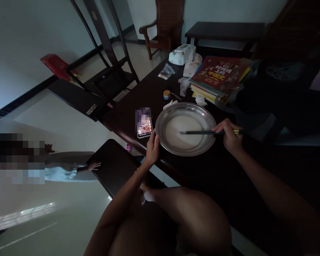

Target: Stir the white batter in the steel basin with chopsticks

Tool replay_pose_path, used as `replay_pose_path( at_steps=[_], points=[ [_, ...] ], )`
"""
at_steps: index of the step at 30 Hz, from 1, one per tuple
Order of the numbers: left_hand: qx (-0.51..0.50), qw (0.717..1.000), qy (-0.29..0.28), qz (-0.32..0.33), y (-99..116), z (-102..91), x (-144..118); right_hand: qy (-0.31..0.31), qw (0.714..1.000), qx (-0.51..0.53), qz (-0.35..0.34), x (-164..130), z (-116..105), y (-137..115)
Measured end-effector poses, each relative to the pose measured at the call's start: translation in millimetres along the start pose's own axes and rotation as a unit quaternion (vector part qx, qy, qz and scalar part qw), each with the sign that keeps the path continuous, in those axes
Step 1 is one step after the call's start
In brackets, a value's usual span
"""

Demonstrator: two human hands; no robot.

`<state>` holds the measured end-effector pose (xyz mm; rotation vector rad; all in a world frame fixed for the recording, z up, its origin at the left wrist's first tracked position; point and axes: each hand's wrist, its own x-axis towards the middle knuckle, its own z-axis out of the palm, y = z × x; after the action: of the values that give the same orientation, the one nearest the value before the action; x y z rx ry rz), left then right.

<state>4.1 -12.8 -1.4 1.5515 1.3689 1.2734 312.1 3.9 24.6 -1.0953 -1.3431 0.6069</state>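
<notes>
A wide metal bowl (185,152) stands on the dark table, holding a smooth white liquid or batter (180,142). My left hand (152,147) grips the bowl's left rim, thumb on the upper side. In my right hand (230,135) is a pair of dark chopsticks (202,132), held nearly level across the right rim. Their tips reach the white mixture near the middle of the bowl. Just left of the bowl lies a phone (144,124) with its screen lit. Crumpled white tissue (170,104) sits behind the rim.
Behind the bowl are a small jar (166,94), a stack of books (220,76), a tissue pack (181,54) and plastic bags (185,86). A dark bench (114,165) stands left of the table, with another person's hand (94,165) at its edge. Chairs (168,25) stand farther back.
</notes>
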Motion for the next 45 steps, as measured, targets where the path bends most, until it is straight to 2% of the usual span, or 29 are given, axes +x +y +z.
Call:
replay_pose_path(
  at_steps=[4, 9, 14, 19, 23, 28, 33, 38, 42, 45],
  points=[
    [0.002, 1.0, 0.002, 0.005, -1.3, -0.1, 0.2, -0.036, 0.999, 0.0, 0.003, -0.4, 0.1, 0.7],
    [0.001, 1.0, 0.001, 0.01, -0.4, 0.3, 0.5, -0.006, 1.0, 0.017, -0.015, -0.1, -0.4, 2.6],
    [0.001, 1.0, 0.003, 0.011, 0.2, 0.5, 0.4, -0.038, 0.999, -0.003, -0.011, -0.6, -0.1, 2.3],
    [0.003, 1.0, 0.002, 0.0, -0.2, -0.2, 0.0, -0.002, 1.0, 0.007, -0.015, 0.1, -0.5, 3.3],
    [0.002, 1.0, 0.004, -0.001, -0.8, -0.4, -0.4, -0.039, 0.999, -0.005, -0.018, 0.6, 0.2, 2.8],
    [-0.001, 1.0, -0.009, 0.01, -0.1, -1.7, -0.3, 0.007, 1.0, 0.0, -0.012, 0.7, -0.3, 3.3],
    [0.0, 1.0, -0.005, 0.011, 0.6, -1.2, 0.3, -0.033, 0.999, -0.003, -0.013, 0.0, -0.7, 4.3],
    [0.002, 1.0, -0.004, 0.005, 0.8, -0.8, 0.2, -0.001, 1.0, 0.009, -0.027, 0.4, -0.5, 4.5],
    [-0.001, 1.0, -0.002, 0.001, 0.8, -1.0, -0.4, -0.036, 0.999, 0.007, -0.025, -0.6, -0.1, 5.1],
    [-0.004, 1.0, -0.003, 0.003, 0.5, -1.1, -0.6, -0.018, 0.999, -0.018, -0.022, -0.3, -0.4, 5.4]
  ],
)
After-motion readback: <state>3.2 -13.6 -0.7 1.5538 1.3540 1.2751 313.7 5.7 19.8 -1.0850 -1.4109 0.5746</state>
